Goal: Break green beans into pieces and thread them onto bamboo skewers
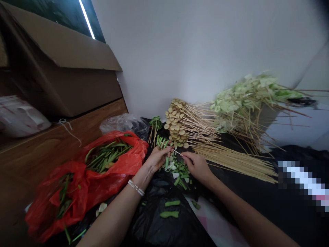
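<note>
My left hand [158, 157] pinches a few short green bean pieces [162, 142] threaded side by side. My right hand [196, 165] is closed on a thin bamboo skewer [177, 152] whose tip runs left to those pieces. Below and between both hands lies a small heap of cut green bean pieces [180, 173] on black plastic sheeting [159, 219]. A bracelet sits on my left wrist.
A red plastic bag [84, 185] of long green beans lies at left. Behind the hands are skewers of round tan slices [176, 123], a pile of bare bamboo skewers [231, 157], and skewered pale green leaves [246, 99]. A cardboard box [64, 68] stands on a wooden surface [38, 151] at left.
</note>
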{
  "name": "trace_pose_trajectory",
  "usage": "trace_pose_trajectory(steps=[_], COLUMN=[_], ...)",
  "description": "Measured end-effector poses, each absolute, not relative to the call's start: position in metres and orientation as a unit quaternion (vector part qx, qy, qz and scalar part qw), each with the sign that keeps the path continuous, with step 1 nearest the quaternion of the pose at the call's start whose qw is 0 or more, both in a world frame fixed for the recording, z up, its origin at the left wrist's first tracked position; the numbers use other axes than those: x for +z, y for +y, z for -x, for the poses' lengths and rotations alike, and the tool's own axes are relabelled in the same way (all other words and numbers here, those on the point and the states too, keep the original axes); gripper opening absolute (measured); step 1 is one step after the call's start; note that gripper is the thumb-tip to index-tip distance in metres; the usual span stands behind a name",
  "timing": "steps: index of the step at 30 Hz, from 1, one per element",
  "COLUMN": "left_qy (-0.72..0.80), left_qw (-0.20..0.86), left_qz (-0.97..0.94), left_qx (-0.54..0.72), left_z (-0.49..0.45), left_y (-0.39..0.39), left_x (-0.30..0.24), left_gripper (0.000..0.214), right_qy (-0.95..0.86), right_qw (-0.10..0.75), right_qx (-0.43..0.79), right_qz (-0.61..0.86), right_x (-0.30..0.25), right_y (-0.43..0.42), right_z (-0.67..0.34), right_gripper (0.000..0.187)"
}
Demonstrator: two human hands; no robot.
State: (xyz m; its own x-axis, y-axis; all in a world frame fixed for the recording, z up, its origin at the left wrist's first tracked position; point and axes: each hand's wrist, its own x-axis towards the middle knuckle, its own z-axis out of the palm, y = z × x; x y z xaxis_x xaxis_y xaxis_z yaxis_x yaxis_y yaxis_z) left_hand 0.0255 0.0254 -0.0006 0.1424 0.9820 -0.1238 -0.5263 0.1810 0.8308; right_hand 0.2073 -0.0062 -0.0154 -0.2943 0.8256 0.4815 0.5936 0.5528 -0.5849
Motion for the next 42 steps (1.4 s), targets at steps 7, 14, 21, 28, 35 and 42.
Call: trace_pose_trajectory(steps=[7,14,21,28,35,42], left_qy=[0.361,0.344,0.318,0.315,0.304,0.312], left_qw=[0.644,0.677,0.699,0.728,0.730,0.716], left_qz=[-0.310,-0.313,-0.314,-0.262,-0.285,-0.286], left_qx=[0.599,0.571,0.558,0.550,0.541,0.555], left_z=[-0.0257,-0.0190,-0.0175,-0.0190,-0.0207,-0.0203], left_y=[0.0286,0.0315,0.0322,0.0316,0.0309,0.0289], left_x=[-0.0021,-0.0040,-0.0075,-0.0081,-0.0097,-0.0059], left_gripper=[0.061,0.053,0.037,0.010,0.011,0.022], right_qy=[-0.790,-0.771,-0.751,-0.762,-0.771,-0.749], right_qw=[0.390,0.390,0.442,0.438,0.419,0.433], right_qx=[0.155,0.190,0.146,0.140,0.177,0.157], right_qz=[0.447,0.466,0.469,0.456,0.447,0.476], right_x=[-0.0182,-0.0140,-0.0177,-0.0203,-0.0190,-0.0200], right_y=[-0.0063,-0.0067,-0.0042,-0.0067,-0.0093,-0.0057], right_z=[-0.2064,-0.2077,-0.2088,-0.2058,-0.2030,-0.2056], right_gripper=[0.024,0.024,0.021,0.020,0.023,0.022])
